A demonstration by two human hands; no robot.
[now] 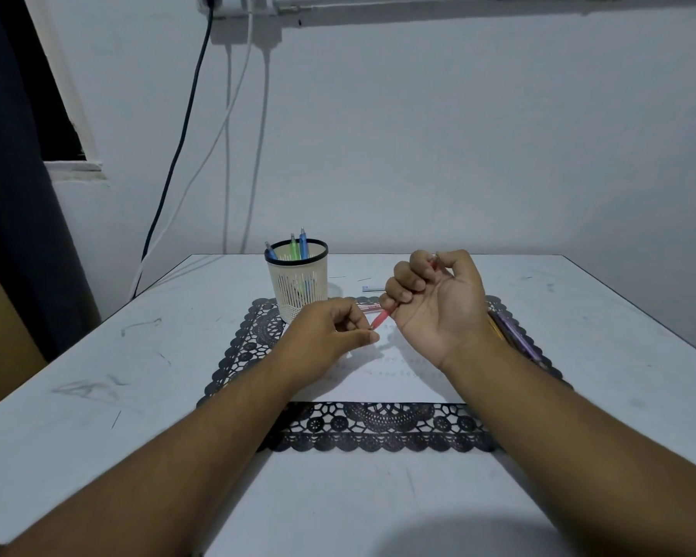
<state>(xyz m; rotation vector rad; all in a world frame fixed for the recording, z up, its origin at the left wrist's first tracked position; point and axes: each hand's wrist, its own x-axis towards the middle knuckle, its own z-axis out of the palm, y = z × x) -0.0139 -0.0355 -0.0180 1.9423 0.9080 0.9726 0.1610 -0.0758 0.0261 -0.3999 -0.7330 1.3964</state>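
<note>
My right hand [434, 303] is turned palm up above the mat, its fingers curled round a red pen [379, 318]. The pen's lower end sticks out below the fist toward the left; its top shows between thumb and forefinger. My left hand [330, 335] is beside it, thumb and forefinger pinched together right at the pen's lower tip. A sheet of white paper [378, 379] with faint writing lies under both hands on a black lace mat [378, 428].
A cream mesh pen cup [297, 283] with blue and green pens stands at the mat's far left corner. Several pens [515, 335] lie on the mat's right edge, and another pen lies behind my left hand. A small white object [372, 288] sits further back. Cables hang on the wall.
</note>
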